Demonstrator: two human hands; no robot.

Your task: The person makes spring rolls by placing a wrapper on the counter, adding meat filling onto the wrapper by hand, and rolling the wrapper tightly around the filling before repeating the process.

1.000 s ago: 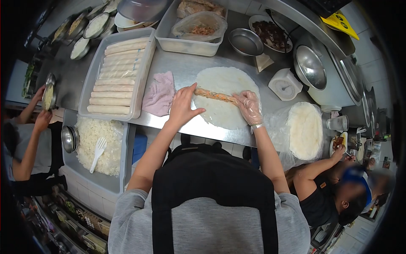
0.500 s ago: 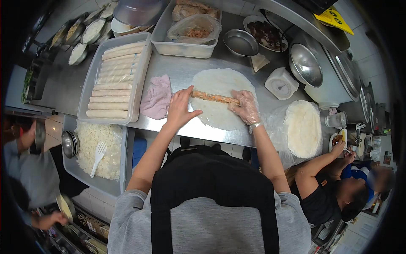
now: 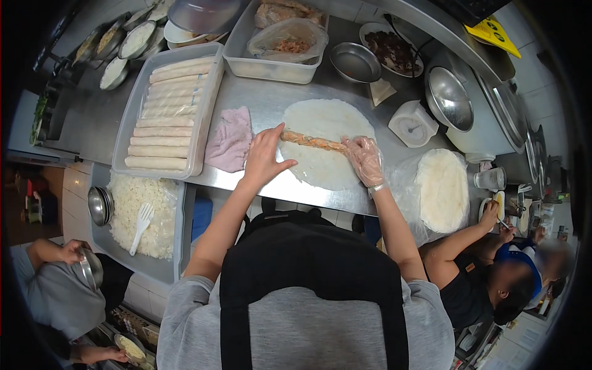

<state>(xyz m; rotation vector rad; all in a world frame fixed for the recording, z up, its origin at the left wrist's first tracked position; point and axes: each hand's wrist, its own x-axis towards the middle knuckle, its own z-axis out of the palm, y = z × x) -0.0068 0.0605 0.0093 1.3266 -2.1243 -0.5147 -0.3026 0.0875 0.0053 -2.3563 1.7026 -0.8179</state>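
A thin, round white wrapper sheet [image 3: 330, 114] lies flat on the steel counter. Across its middle runs a long strip of orange-brown minced filling [image 3: 311, 142]. My left hand [image 3: 266, 155] is bare and open, thumb spread, with its fingertips at the strip's left end on the sheet's edge. A clear plastic glove covers my right hand [image 3: 365, 161], whose bent fingers close round the right end of the filling. Part of that end is hidden under them. A pink cloth [image 3: 229, 140] lies beside my left hand.
Left stands a plastic tub [image 3: 213, 92] of rolled white sticks; at the back, a tub [image 3: 271, 71] with bagged filling. Stacked sheets [image 3: 443, 191], a scale [image 3: 413, 124] and a metal bowl [image 3: 449, 98] are right. Shredded white food [image 3: 160, 228] fills a lower bin. Co-workers stand at both sides.
My right hand has shifted slightly, its fingers now drawn in at the right end of the filling. My left hand stays almost still. At the left, a co-worker holding a metal bowl has moved.
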